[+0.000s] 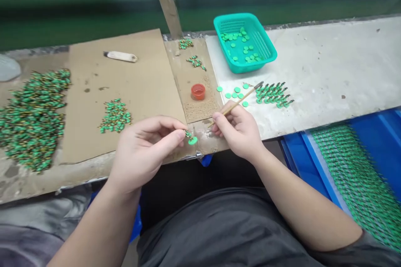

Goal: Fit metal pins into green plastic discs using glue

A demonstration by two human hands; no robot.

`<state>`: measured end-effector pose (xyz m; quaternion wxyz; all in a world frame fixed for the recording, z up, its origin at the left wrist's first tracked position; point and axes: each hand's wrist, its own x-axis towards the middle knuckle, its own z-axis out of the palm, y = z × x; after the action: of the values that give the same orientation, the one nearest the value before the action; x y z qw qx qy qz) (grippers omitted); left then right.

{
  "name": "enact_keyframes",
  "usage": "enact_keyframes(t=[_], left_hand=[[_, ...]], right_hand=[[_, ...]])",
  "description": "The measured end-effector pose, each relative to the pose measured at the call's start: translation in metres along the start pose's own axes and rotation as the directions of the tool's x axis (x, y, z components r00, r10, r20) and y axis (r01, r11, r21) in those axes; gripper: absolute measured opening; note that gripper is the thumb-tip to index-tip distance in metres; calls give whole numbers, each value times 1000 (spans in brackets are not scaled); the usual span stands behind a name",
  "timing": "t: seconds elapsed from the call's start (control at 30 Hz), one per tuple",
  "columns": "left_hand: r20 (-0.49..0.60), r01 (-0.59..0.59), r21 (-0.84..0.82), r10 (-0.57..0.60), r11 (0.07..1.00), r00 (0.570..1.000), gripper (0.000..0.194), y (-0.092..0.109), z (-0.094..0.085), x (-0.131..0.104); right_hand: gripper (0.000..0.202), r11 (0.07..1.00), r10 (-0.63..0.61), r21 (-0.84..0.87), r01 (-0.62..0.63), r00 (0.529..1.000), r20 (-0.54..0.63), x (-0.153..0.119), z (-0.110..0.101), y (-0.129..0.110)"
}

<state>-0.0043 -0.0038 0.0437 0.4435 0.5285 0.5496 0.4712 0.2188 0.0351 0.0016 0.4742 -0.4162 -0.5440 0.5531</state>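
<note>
Between the thumb and fingers of my left hand (147,150) is a small green figure (188,133), with a green disc (192,140) at its lower end. My right hand (239,131) pinches a thin wooden brush (234,103), its dark tip pointing up and right, away from the figure. Just beyond the hands, a red cap (198,91) sits on a cardboard strip (200,110). Loose green discs (237,90) lie past my right hand, beside rows of figures on discs (272,94).
A teal basket (271,52) holds more discs. A large pile of figures (34,119) lies at the left, a smaller pile (115,116) on the cardboard sheet (144,79) near a white tube (120,56). Blue trays (300,154) with green pieces (360,179) stand at the lower right.
</note>
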Motion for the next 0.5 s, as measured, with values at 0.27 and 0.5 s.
enact_keyframes(t=[0.27,0.5], left_hand=[[125,256,-202,-235,945,964,30,32,-5,-3],[99,196,-88,-188,977,977,29,39,-3,3]], right_hand=[[34,994,-22,-106,27,998,51,-5,1,-1],[28,979,-70,-183,89,992,104,-2,6,2]])
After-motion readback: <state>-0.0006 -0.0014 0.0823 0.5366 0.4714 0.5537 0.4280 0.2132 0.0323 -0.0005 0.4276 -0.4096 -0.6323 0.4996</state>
